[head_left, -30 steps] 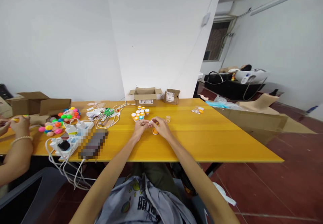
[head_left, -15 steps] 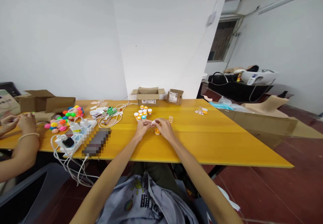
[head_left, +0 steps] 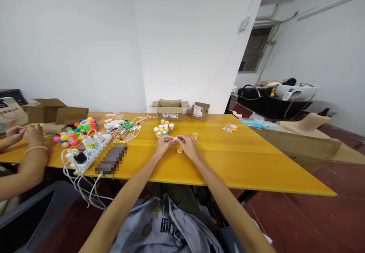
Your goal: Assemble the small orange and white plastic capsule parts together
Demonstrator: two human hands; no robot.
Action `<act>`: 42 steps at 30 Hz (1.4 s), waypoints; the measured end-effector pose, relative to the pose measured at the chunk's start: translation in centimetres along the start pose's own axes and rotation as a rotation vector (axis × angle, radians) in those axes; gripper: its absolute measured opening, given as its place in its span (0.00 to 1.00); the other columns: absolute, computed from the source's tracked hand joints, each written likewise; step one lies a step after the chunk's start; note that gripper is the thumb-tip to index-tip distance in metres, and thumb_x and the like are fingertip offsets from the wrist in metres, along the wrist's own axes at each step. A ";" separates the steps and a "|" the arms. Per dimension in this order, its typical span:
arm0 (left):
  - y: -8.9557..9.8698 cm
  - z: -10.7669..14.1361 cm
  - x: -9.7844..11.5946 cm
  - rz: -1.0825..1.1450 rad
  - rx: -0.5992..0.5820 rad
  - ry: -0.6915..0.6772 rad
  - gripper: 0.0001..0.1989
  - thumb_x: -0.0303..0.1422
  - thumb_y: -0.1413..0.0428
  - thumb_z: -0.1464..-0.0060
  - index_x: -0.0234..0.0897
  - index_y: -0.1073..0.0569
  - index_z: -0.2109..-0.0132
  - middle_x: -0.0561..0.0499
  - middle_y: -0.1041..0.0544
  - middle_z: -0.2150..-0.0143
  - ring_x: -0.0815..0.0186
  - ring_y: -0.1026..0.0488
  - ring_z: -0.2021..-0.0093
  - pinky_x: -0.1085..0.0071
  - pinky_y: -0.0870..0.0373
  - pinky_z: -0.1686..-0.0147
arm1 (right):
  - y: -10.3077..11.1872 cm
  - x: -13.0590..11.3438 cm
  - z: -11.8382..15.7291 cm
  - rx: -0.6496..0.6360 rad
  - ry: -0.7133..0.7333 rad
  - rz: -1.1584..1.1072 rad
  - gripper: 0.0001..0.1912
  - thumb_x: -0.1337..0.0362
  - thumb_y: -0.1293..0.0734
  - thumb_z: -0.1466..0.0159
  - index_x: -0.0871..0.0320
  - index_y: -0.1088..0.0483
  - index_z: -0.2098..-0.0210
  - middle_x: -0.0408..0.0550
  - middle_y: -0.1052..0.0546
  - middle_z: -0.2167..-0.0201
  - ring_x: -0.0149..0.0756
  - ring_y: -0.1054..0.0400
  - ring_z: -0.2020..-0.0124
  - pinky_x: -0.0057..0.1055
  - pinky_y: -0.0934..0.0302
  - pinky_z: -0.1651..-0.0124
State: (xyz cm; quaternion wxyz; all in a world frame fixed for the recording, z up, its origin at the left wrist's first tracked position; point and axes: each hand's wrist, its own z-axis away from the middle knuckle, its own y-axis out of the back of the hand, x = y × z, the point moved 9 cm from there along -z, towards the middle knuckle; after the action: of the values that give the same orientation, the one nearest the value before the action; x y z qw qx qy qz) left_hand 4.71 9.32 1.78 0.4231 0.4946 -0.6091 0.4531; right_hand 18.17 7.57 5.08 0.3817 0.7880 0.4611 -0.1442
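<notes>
Over the yellow table, my left hand [head_left: 164,145] and my right hand [head_left: 188,145] meet fingertip to fingertip. Between them they pinch a small white piece with dark specks [head_left: 175,139]; its kind is too small to make out. Just below the fingers, an orange-and-white cap [head_left: 179,149] lies on the table. A small clear plastic cup [head_left: 195,135] stands beyond my right hand. Behind my left hand is a cluster of small tubs [head_left: 164,127] with white, orange and blue parts.
Two cardboard boxes [head_left: 170,110] stand against the wall. At left are a power strip [head_left: 97,146] with cables, a blurred-out phone [head_left: 112,158] and colourful balls [head_left: 74,135]. Small pieces [head_left: 229,127] lie at right. Another person's hands [head_left: 27,133] work at far left.
My fingers stay together on the white piece and have shifted it slightly. The whole view has moved a little, so everything sits slightly further right.
</notes>
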 end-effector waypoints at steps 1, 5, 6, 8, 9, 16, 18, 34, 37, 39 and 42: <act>0.0 0.0 0.0 -0.002 0.004 -0.003 0.08 0.29 0.31 0.62 0.35 0.23 0.72 0.48 0.18 0.72 0.59 0.19 0.66 0.60 0.22 0.56 | 0.0 -0.1 0.0 0.002 0.003 0.016 0.07 0.67 0.34 0.38 0.53 0.23 0.69 0.46 0.22 0.71 0.38 0.28 0.68 0.33 0.34 0.62; 0.2 0.0 0.1 -0.013 0.020 -0.016 0.08 0.29 0.31 0.62 0.35 0.23 0.72 0.48 0.18 0.72 0.59 0.19 0.66 0.60 0.23 0.55 | 0.0 -0.4 0.2 0.013 0.026 0.083 0.08 0.66 0.35 0.37 0.53 0.24 0.69 0.47 0.21 0.70 0.39 0.27 0.66 0.33 0.35 0.60; 0.2 0.0 0.1 -0.014 0.022 -0.018 0.08 0.29 0.31 0.62 0.36 0.23 0.72 0.48 0.18 0.72 0.59 0.19 0.66 0.61 0.23 0.55 | 0.0 -0.5 0.3 0.016 0.028 0.097 0.08 0.66 0.35 0.37 0.52 0.24 0.69 0.47 0.21 0.70 0.39 0.27 0.66 0.33 0.35 0.60; 0.2 0.0 0.1 -0.015 0.025 -0.018 0.08 0.29 0.31 0.62 0.36 0.23 0.73 0.48 0.18 0.72 0.59 0.19 0.66 0.61 0.23 0.56 | 0.0 -0.6 0.3 0.020 0.026 0.122 0.08 0.66 0.35 0.37 0.53 0.24 0.69 0.47 0.21 0.70 0.40 0.27 0.66 0.33 0.35 0.60; 0.2 0.0 0.1 -0.016 0.026 -0.016 0.08 0.29 0.31 0.63 0.36 0.23 0.73 0.48 0.18 0.71 0.59 0.19 0.66 0.61 0.23 0.56 | 0.0 -0.6 0.3 0.022 0.023 0.132 0.08 0.67 0.35 0.37 0.53 0.25 0.69 0.47 0.21 0.69 0.40 0.27 0.66 0.33 0.35 0.60; 0.4 -0.2 -0.1 -0.047 0.029 -0.021 0.10 0.31 0.30 0.63 0.36 0.23 0.72 0.47 0.17 0.71 0.58 0.19 0.66 0.60 0.22 0.56 | 0.0 -0.5 0.4 0.017 -0.012 0.202 0.06 0.66 0.35 0.37 0.53 0.26 0.69 0.46 0.20 0.69 0.39 0.26 0.67 0.31 0.36 0.63; 0.4 -0.2 -0.2 -0.052 0.027 -0.026 0.10 0.32 0.30 0.62 0.36 0.23 0.72 0.47 0.18 0.71 0.59 0.19 0.66 0.60 0.22 0.56 | -0.1 -0.2 0.5 0.011 -0.036 0.218 0.05 0.65 0.35 0.37 0.53 0.26 0.68 0.46 0.20 0.70 0.39 0.26 0.68 0.31 0.36 0.64; 0.3 -0.3 -0.2 -0.079 0.019 -0.037 0.08 0.31 0.31 0.61 0.36 0.22 0.71 0.47 0.17 0.69 0.58 0.19 0.65 0.61 0.22 0.56 | -0.7 1.2 0.5 0.018 -0.079 0.123 0.01 0.64 0.33 0.38 0.51 0.27 0.67 0.46 0.20 0.69 0.40 0.25 0.66 0.33 0.35 0.64; 0.3 -0.3 -0.2 -0.077 0.022 -0.041 0.08 0.30 0.31 0.61 0.36 0.22 0.71 0.46 0.17 0.69 0.58 0.19 0.65 0.60 0.22 0.55 | -0.8 1.2 0.6 0.012 -0.095 0.167 0.01 0.64 0.32 0.38 0.51 0.27 0.67 0.46 0.20 0.68 0.41 0.25 0.66 0.33 0.36 0.63; 0.3 -0.3 -0.2 -0.074 0.024 -0.041 0.08 0.29 0.31 0.61 0.35 0.23 0.72 0.46 0.17 0.69 0.58 0.19 0.65 0.60 0.22 0.55 | -0.8 1.2 0.6 0.011 -0.105 0.186 0.01 0.64 0.32 0.38 0.51 0.27 0.67 0.46 0.19 0.68 0.42 0.25 0.66 0.33 0.36 0.64; 0.3 -0.4 -0.2 -0.069 0.018 -0.031 0.08 0.29 0.31 0.61 0.35 0.23 0.72 0.46 0.17 0.69 0.58 0.19 0.65 0.60 0.22 0.55 | -0.7 1.1 0.6 0.013 -0.103 0.184 0.01 0.64 0.32 0.38 0.51 0.28 0.67 0.46 0.19 0.69 0.41 0.25 0.67 0.33 0.36 0.65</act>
State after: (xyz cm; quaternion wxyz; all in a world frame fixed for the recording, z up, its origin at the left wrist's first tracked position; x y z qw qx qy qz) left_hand 4.46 9.76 1.60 0.4245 0.5260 -0.5942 0.4359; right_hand 18.19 8.01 3.72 0.4115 0.8209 0.3657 -0.1519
